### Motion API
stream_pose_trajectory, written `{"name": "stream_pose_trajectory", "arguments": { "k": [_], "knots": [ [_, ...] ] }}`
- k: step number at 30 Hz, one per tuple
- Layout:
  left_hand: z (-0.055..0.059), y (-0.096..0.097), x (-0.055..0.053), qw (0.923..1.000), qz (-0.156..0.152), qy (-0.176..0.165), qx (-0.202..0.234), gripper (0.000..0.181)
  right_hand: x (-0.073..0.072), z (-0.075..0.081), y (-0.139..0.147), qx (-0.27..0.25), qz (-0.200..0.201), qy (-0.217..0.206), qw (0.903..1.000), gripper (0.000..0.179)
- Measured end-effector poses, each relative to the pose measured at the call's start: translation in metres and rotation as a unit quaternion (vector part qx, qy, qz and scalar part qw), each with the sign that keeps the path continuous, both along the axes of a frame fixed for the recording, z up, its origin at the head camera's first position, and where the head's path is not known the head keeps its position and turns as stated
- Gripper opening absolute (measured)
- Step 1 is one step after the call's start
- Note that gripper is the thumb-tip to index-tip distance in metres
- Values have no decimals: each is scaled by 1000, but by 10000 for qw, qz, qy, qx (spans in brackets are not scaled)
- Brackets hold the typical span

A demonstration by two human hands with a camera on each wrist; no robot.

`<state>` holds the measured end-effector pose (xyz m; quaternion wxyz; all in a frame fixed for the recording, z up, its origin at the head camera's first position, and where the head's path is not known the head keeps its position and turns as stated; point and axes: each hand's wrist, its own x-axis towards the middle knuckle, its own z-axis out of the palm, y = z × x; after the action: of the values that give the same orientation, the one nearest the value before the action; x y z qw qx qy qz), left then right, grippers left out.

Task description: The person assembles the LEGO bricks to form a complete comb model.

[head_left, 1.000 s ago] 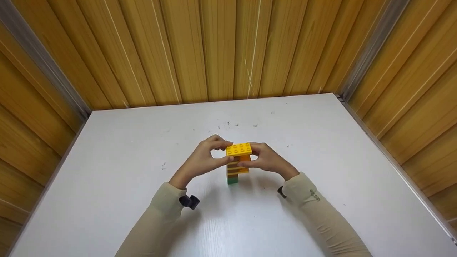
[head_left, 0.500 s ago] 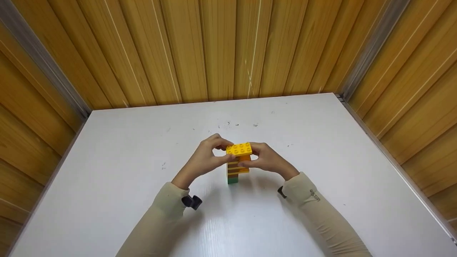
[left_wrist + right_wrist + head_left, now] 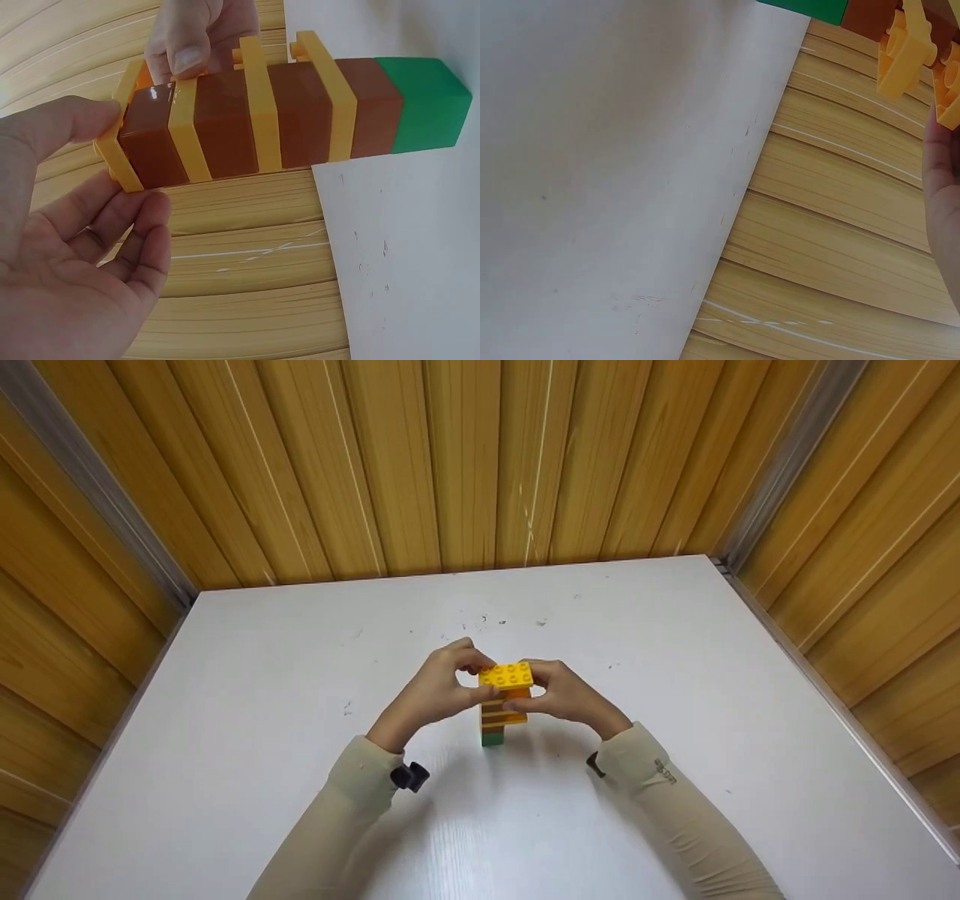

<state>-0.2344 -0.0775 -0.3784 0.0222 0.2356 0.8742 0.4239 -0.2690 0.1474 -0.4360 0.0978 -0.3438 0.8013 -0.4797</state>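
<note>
A toy brick tower (image 3: 225,127) stands on the white table, made of brown bricks between yellow plates. Its foot is a green brick (image 3: 427,105). The yellow plates jut out to the right, and the topmost yellow plate (image 3: 511,676) shows its studs. My left hand (image 3: 439,686) pinches that top plate at its left end, thumb on the near side and fingers on the far side. From the right, my right hand (image 3: 566,694) grips the tower's upper part, thumb in front; its other fingers are mostly hidden behind the bricks.
The white table (image 3: 285,660) has small dark marks on its surface behind the tower. Yellow wood-look panels (image 3: 465,465) close off the back and both sides. Both wrists, in light sleeves, wear dark straps.
My left hand has shifted slightly right, its thumb and fingers reaching a little farther along the top plate. The right hand and the tower keep their places; the head view moves slightly.
</note>
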Motion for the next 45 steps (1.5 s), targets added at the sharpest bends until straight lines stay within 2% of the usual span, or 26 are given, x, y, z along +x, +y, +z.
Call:
{"name": "stream_pose_trajectory", "arguments": {
  "k": [9, 16, 20, 27, 34, 40, 45],
  "knots": [
    [1, -2, 1, 9998, -21, -43, -171, 28, 0, 2, -1, -50, -1, -65, 10000, 42],
    [-6, -6, 1, 10000, -32, -11, -72, 31, 0, 4, -2, -27, -27, -183, 9998, 43],
    [-12, -8, 3, 9999, -17, -73, 94, 33, 1, 4, -2, -13, 92, -207, 9997, 44],
    [-28, -8, 8, 9988, -61, 135, 473, 39, 2, -2, 4, 261, 410, -17, 9988, 54],
    [-45, -9, 13, 9986, 20, 11, 528, 50, 2, -7, 10, 368, 206, 61, 9991, 58],
    [-56, -11, 14, 9966, 132, -265, 763, 40, 3, -9, 13, 519, 66, -234, 9984, 56],
    [-61, -9, 14, 9949, 181, -379, 916, 35, 3, -11, 18, 243, -5, -535, 9983, 50]
  ]
}}
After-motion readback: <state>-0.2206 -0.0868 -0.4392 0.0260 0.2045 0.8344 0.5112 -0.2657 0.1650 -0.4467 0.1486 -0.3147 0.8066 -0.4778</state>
